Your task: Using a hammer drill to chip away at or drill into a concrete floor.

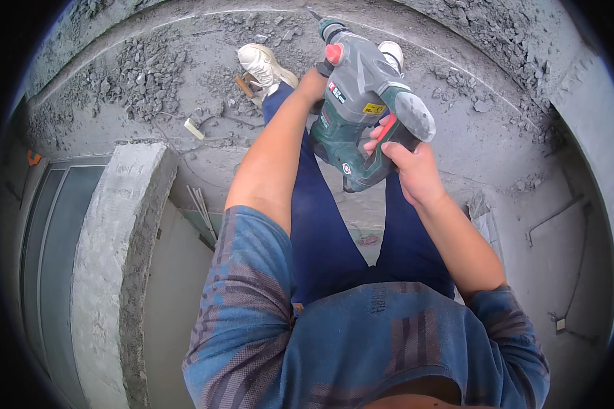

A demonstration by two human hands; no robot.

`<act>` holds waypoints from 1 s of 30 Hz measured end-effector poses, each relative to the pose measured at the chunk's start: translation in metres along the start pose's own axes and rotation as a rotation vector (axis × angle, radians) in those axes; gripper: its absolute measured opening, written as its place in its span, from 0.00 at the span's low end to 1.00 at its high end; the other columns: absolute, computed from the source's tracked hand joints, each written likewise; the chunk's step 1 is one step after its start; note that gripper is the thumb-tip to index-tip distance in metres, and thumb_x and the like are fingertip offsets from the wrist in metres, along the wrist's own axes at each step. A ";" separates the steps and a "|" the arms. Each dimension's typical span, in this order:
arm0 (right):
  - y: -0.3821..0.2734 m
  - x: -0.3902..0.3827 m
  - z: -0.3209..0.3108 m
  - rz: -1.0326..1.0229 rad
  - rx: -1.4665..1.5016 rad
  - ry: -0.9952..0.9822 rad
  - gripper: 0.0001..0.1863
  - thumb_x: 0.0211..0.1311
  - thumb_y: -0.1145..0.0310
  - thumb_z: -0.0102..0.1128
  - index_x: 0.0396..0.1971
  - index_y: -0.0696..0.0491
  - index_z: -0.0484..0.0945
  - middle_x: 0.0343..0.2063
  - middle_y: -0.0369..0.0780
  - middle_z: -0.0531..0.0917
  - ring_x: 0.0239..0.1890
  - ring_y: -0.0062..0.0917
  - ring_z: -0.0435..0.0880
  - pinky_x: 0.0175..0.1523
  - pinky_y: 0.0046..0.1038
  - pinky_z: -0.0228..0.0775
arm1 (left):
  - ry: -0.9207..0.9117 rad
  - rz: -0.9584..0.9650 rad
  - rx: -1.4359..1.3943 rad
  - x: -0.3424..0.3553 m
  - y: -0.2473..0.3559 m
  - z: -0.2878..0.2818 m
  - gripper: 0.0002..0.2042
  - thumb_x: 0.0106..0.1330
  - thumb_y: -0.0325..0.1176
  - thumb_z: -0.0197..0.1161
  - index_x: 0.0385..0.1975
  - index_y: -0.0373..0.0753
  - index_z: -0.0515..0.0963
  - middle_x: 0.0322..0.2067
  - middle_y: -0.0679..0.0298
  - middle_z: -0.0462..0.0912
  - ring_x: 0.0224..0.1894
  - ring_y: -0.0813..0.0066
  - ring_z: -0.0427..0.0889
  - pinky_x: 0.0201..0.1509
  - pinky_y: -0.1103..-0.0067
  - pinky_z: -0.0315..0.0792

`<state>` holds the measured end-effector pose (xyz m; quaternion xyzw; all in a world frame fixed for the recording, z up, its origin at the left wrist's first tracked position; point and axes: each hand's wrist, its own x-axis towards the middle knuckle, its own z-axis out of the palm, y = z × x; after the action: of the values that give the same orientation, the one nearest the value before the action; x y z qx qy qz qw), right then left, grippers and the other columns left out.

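Note:
I hold a grey and green rotary hammer drill with a red knob and a chisel bit that points up toward the rubble at the top of the view. My left hand is closed on its front side handle, partly hidden behind the body. My right hand grips the rear handle, fingers curled beside the red trigger. Below the tool are my legs in blue trousers and my pale shoes.
Broken concrete lies along a curved edge ahead. A wooden handle and a pale block lie left of my left shoe. A concrete ledge and framed glass panel stand at left; thin rods lean nearby. Conduit runs at right.

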<state>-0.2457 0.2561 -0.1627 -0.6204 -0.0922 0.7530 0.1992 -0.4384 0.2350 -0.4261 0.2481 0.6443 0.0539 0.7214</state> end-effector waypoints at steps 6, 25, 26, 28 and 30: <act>0.025 0.077 0.051 0.043 0.099 0.181 0.20 0.55 0.78 0.52 0.51 0.59 0.69 0.39 0.42 0.80 0.39 0.28 0.81 0.50 0.33 0.75 | -0.076 -0.060 -0.009 0.084 -0.065 -0.047 0.25 0.50 0.47 0.72 0.42 0.33 0.82 0.41 0.46 0.85 0.47 0.52 0.84 0.49 0.68 0.75; 0.008 0.116 0.104 -0.012 -0.167 0.369 0.16 0.51 0.79 0.54 0.43 0.60 0.73 0.31 0.39 0.79 0.32 0.22 0.79 0.42 0.26 0.73 | -0.154 -0.315 -0.769 0.067 -0.019 -0.043 0.21 0.67 0.45 0.56 0.51 0.33 0.76 0.44 0.54 0.83 0.45 0.66 0.83 0.46 0.70 0.76; 0.006 0.113 0.104 -0.005 -0.168 0.379 0.16 0.51 0.79 0.54 0.43 0.60 0.73 0.31 0.39 0.79 0.32 0.22 0.79 0.42 0.26 0.73 | -0.163 -0.324 -0.770 0.070 -0.026 -0.037 0.21 0.67 0.45 0.56 0.51 0.33 0.76 0.44 0.54 0.83 0.45 0.66 0.83 0.46 0.70 0.76; 0.001 0.112 0.122 -0.006 -0.226 0.336 0.16 0.50 0.79 0.55 0.42 0.61 0.73 0.30 0.39 0.79 0.32 0.22 0.79 0.41 0.26 0.72 | -0.289 -0.357 -0.988 0.084 -0.059 -0.058 0.20 0.70 0.43 0.51 0.53 0.34 0.74 0.44 0.54 0.83 0.45 0.64 0.83 0.47 0.69 0.76; 0.009 0.113 0.125 -0.006 -0.195 0.333 0.16 0.50 0.79 0.55 0.42 0.61 0.73 0.30 0.39 0.79 0.32 0.22 0.79 0.41 0.26 0.73 | -0.256 -0.242 -0.867 0.094 -0.078 -0.062 0.19 0.70 0.41 0.51 0.52 0.34 0.75 0.45 0.55 0.82 0.46 0.63 0.83 0.48 0.68 0.76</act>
<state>-0.3862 0.3087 -0.2408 -0.7524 -0.1325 0.6268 0.1530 -0.5012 0.2223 -0.5474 -0.1484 0.4925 0.2026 0.8333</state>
